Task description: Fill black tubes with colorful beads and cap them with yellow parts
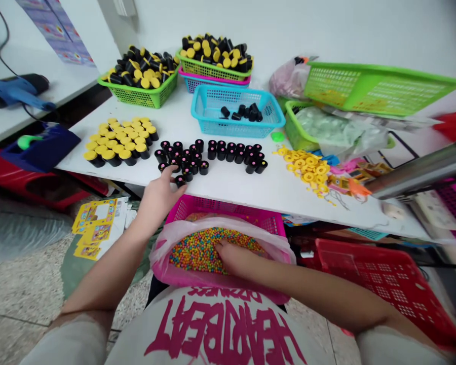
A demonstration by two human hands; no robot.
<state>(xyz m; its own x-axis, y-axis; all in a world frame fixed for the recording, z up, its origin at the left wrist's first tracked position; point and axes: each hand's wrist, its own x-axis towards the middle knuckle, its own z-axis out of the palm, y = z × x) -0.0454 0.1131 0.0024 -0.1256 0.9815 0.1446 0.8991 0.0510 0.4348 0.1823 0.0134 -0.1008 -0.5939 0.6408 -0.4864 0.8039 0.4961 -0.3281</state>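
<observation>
two hands [160, 195], countless beads [197, 248], four green baskets [140, 96], one heat gun [17, 92]

The pale fabric T-shirt [213, 350] at the bottom of the view carries the clearest text: HEARTBEAT, in large, brushy magenta capitals across its front. A smaller line in the same magenta stands just above that word in the view; it is squashed by the slant of the cloth and seems to read DIZZINESS. The light-blue rectangular plastic basket [237, 129] bears raised lettering on its front wall, too faint to make out. Print on the yellow cardboard sheets [99, 223] near the floor and on the purple patterned boxes [57, 30] at upper left is too small to read.
</observation>
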